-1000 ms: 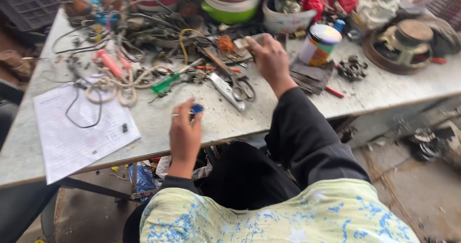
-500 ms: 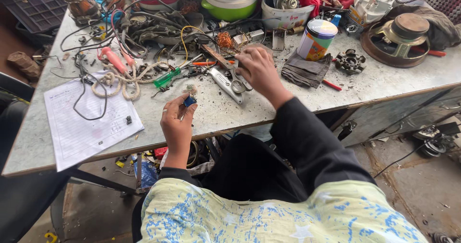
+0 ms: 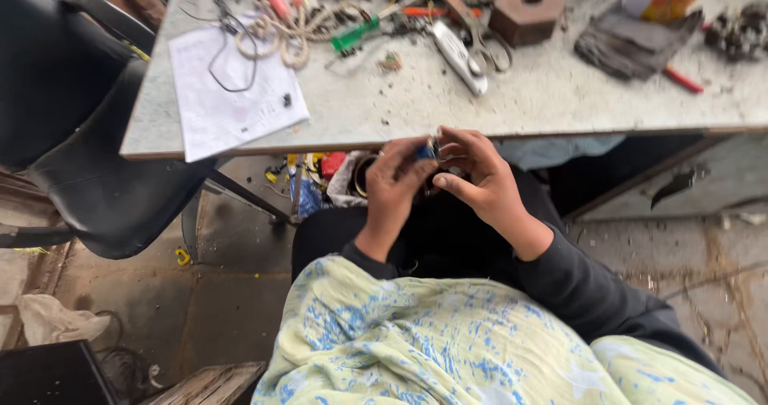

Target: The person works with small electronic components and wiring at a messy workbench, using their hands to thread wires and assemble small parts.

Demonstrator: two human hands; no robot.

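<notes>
Left hand (image 3: 394,183): raised in front of the lap, just below the edge of the surface (image 3: 448,105); fingers curled shut around a small blue part (image 3: 426,151), pinched at the fingertips.
Right hand (image 3: 480,177): close against the left, fingertips meeting on the same small blue part; thumb stretched toward the left hand; grip closed on it from the other side.
Small blue part: between both hands, off the surface, mostly hidden by fingers; kind not clear.
Surface: speckled grey, cluttered along the far side.
Sheet of paper (image 3: 228,93): at the left end, overhanging the near edge, a thin black wire (image 3: 232,65) looped on top.
Green-handled tool (image 3: 357,35): near the coiled cord (image 3: 290,37).
Pliers (image 3: 472,29): beside a white tool (image 3: 459,56).
Grey cloth (image 3: 632,41): far right.
Black chair (image 3: 88,149): left of the surface.
</notes>
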